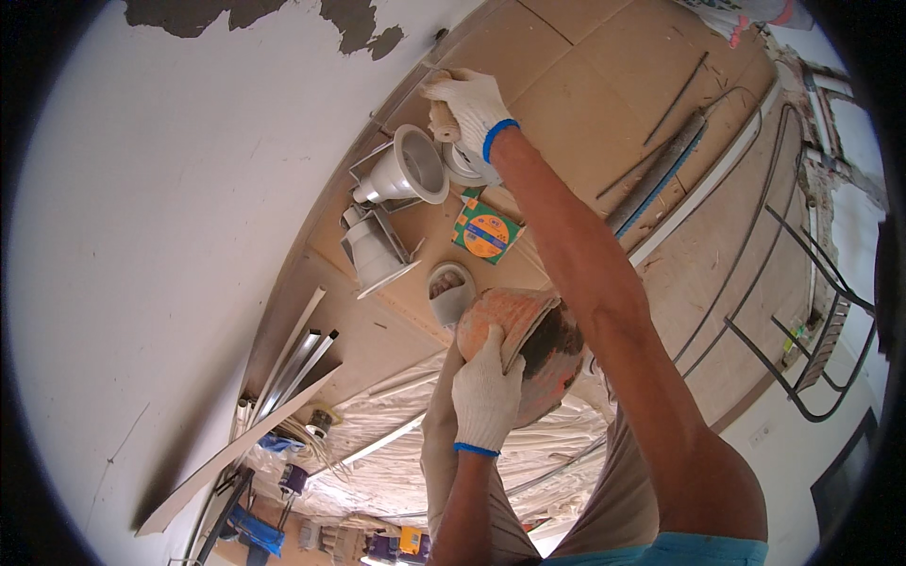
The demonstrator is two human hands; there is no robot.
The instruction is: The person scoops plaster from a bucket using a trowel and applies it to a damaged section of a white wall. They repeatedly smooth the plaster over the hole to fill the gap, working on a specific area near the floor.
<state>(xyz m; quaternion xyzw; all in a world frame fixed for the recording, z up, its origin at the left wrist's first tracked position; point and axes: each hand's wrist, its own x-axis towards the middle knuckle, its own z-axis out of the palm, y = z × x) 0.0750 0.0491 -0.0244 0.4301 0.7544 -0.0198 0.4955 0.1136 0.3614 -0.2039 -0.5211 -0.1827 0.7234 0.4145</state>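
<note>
Left hand (486, 394): gloved, closed on the edge of the bowl (549, 363). The bowl is tilted in front of the person's legs (609, 481), its dark, stained part turned toward the right arm (604, 269). Holding at the edge likely gives control of the tilt with one hand, leaving the other available. Whether anything supports the bowl from below cannot be told.

Right hand (469, 102): gloved, closed around a beige roll (442, 123), well beyond the bowl and close to the foot of the wall (217, 217). The fingers are bent over the roll, with one end exposed, probably for a secure hold. Whether the roll touches the floor (566, 113) cannot be told.

Arm pose: the right arm passes along the right side of the bowl and reaches far forward, nearly straight, slightly bent at the elbow. The left forearm (469, 505) rises from below the bowl, short in reach, presumably to hold the load near the body.

Surroundings: two lamps (409, 168) (376, 253) lie beyond the bowl to its left, near the wall. A green box (486, 229) lies directly beyond the bowl. Metal strips (300, 363) lie left of the bowl, along the wall.
</note>
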